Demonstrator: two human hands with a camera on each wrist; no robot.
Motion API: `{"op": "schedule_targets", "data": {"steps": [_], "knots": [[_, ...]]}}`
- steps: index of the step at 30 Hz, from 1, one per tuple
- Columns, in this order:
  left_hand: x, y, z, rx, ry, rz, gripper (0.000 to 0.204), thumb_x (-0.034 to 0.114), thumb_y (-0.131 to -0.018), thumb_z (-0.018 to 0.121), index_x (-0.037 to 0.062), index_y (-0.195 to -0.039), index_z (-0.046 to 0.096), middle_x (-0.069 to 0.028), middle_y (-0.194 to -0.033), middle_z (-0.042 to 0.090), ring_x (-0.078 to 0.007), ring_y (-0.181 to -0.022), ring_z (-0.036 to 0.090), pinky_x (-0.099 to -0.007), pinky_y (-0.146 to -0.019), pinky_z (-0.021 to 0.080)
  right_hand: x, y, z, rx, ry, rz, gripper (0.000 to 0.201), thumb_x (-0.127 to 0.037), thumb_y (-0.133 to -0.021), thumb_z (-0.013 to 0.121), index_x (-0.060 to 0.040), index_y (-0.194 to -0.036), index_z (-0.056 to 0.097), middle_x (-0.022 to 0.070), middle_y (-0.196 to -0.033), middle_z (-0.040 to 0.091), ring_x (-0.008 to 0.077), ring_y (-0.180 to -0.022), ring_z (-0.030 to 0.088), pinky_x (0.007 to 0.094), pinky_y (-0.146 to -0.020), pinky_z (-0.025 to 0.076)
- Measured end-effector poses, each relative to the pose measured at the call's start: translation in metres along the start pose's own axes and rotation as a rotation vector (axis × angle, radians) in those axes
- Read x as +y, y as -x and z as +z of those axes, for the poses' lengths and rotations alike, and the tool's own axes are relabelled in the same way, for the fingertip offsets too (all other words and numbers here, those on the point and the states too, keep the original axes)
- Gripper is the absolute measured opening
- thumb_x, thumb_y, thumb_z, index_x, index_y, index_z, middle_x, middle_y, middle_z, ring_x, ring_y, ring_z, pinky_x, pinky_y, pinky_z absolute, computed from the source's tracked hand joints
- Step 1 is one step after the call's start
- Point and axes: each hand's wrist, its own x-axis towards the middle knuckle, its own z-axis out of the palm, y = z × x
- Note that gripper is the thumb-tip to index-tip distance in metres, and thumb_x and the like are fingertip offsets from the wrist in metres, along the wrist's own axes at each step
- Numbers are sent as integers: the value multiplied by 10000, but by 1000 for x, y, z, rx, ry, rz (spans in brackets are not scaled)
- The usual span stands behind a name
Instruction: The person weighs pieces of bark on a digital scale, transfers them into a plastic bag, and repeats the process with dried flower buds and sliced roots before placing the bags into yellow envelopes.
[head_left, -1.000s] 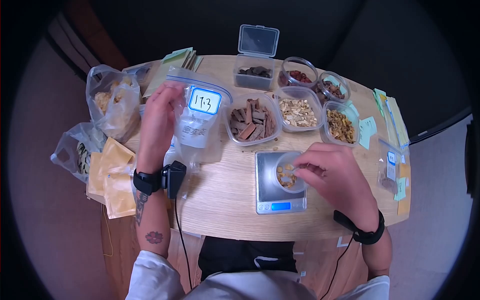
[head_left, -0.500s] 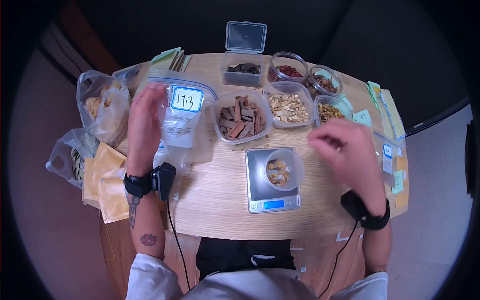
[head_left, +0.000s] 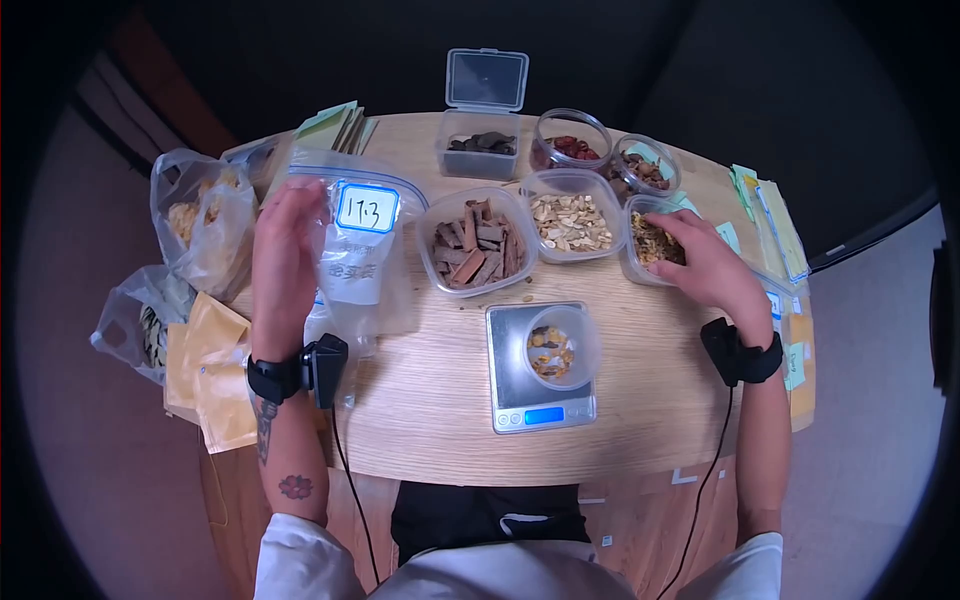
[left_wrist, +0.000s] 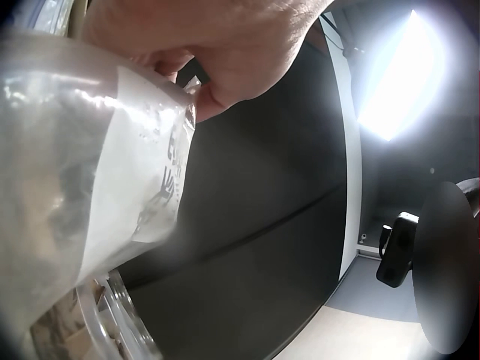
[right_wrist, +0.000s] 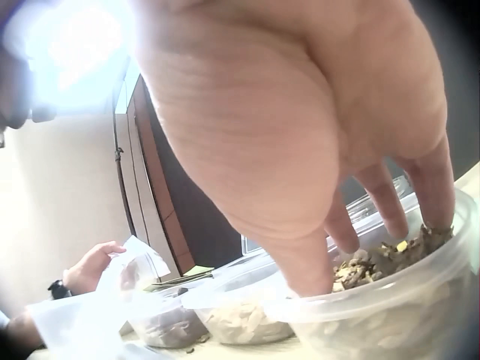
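Observation:
My left hand (head_left: 284, 255) pinches the upper edge of a clear zip bag (head_left: 398, 285), held upright at the left; its blue-bordered label (head_left: 367, 208) reads 17.3. In the left wrist view the thumb and fingers meet at the edge of the bag (left_wrist: 52, 165). My right hand (head_left: 712, 268) reaches down into a clear tub (right_wrist: 405, 300) of yellow-brown dried pieces. Its fingers (right_wrist: 382, 195) are spread, tips among the pieces, with the thumb by the near rim. A small clear cup (head_left: 585, 345) holding some yellowish pieces stands on a digital scale (head_left: 507, 370) with a lit display.
Tubs of brown bark strips (head_left: 478, 245) and pale slices (head_left: 570, 222) stand left of my right hand. Behind are a lidded box (head_left: 478, 160) of dark pieces and two round jars. Plastic bags (head_left: 205, 225) and tan packets (head_left: 225, 385) lie at the left, paper packets (head_left: 775, 225) at the right.
My right hand has moved from the cup on the scale, up and to the right, into the tub of yellow-brown pieces. The left hand still holds up the zip bag.

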Motion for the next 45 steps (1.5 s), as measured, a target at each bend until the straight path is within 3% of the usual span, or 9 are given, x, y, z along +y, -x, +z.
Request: {"op": "schedule_targets", "data": {"steps": [3, 10, 13, 19, 25, 31, 41, 44, 45], "knots": [[-1, -2, -3, -15, -23, 5, 145, 139, -937, 555, 18, -958, 633, -3, -847, 569, -91, -797, 508, -242, -755, 396, -1, -8, -7, -97, -63, 25, 633, -212, -833, 748, -99, -1411, 517, 155, -1360, 529, 322, -1264, 514, 394, -1082, 422], [-5, -4, -7, -11, -22, -7, 149, 140, -944, 552, 25, -978, 640, 14, -853, 581, -79, -793, 515, -233, -745, 401, 13, -20, 1, -88, 14, -66, 605, -243, -820, 771, -226, -1386, 557, 142, -1349, 534, 331, -1243, 525, 408, -1059, 440], [-4, -3, -4, -18, -34, 2, 149, 140, -945, 549, 31, -983, 643, 25, -859, 588, -72, -789, 517, -230, -743, 404, 15, -21, -5, -120, -65, -135, 547, -257, -829, 766, -178, -1341, 589, 132, -1308, 551, 329, -1218, 539, 399, -1037, 454], [-5, -3, -3, -32, -26, -26, 146, 136, -946, 544, 35, -988, 640, 29, -856, 589, -70, -788, 517, -227, -749, 407, 23, -26, -1, -1, -55, -246, 419, -246, -827, 753, -92, -1209, 674, 134, -1159, 607, 329, -1073, 587, 409, -939, 481], [-3, 0, -1, -18, -15, -39, 142, 125, -939, 540, 27, -987, 630, 15, -863, 583, -74, -806, 517, -228, -751, 406, 20, -30, -1, 49, -50, -273, 354, -186, -796, 758, -63, -1126, 718, 158, -981, 660, 335, -944, 621, 423, -858, 504], [-1, 2, 2, -29, -63, -36, 135, 106, -929, 537, 18, -989, 620, 4, -884, 584, -83, -819, 517, -232, -765, 411, 29, -39, -4, 44, -32, -383, 370, -153, -743, 801, -24, -1082, 727, 170, -901, 684, 331, -830, 644, 398, -771, 523], [-1, 0, -1, -22, -31, -54, 143, 111, -925, 546, 23, -1010, 620, 6, -911, 599, -79, -829, 529, -234, -770, 424, 29, -43, -13, 19, -34, -353, 320, -60, -759, 780, -8, -1069, 720, 168, -902, 701, 320, -809, 661, 382, -761, 533], [-1, 1, 0, -24, -52, -43, 141, 109, -923, 546, 22, -1005, 622, 9, -893, 596, -78, -809, 525, -235, -757, 423, 34, -40, -11, 90, -123, -387, 328, -61, -752, 789, -14, -1070, 724, 159, -885, 703, 270, -787, 670, 355, -743, 534], [-1, 1, 0, -24, -49, -42, 138, 108, -923, 546, 23, -1000, 622, 10, -885, 594, -77, -803, 523, -234, -753, 422, 30, -38, -14, 79, -148, -323, 323, -73, -757, 791, -14, -1068, 724, 165, -885, 705, 273, -779, 670, 356, -736, 533]]}}
